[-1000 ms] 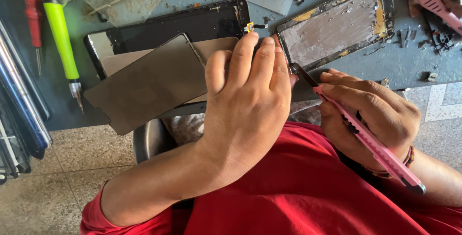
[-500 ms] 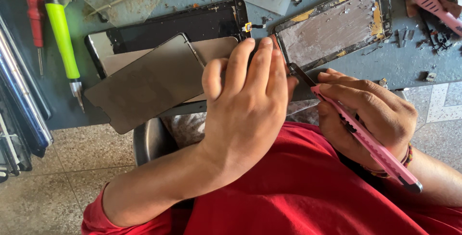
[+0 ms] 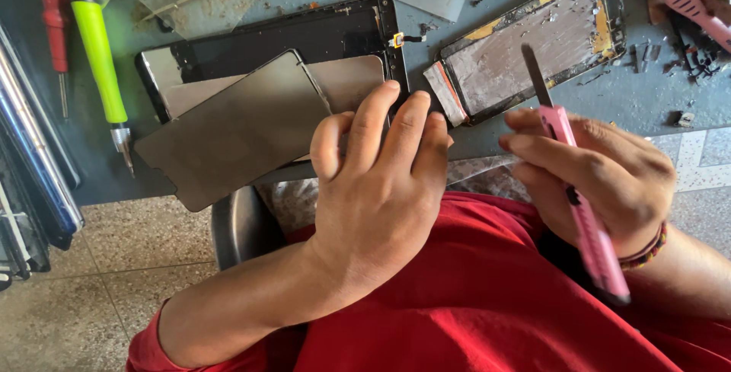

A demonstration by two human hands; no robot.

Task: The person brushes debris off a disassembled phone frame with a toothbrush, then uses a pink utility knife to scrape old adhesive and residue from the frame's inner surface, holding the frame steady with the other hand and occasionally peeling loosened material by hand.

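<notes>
Left hand (image 3: 381, 182) lies flat, fingers together, on the grey panel (image 3: 236, 128); right hand (image 3: 601, 178), just beside it, grips 1 pink utility knife (image 3: 580, 204).

Bare blue-grey bench strip (image 3: 609, 105) below opened metal phone frame (image 3: 533, 48) passable. Grey screen panel (image 3: 236, 128), green-handled screwdriver (image 3: 103, 67) crowd left; small loose parts (image 3: 685, 63) clutter right.
</notes>
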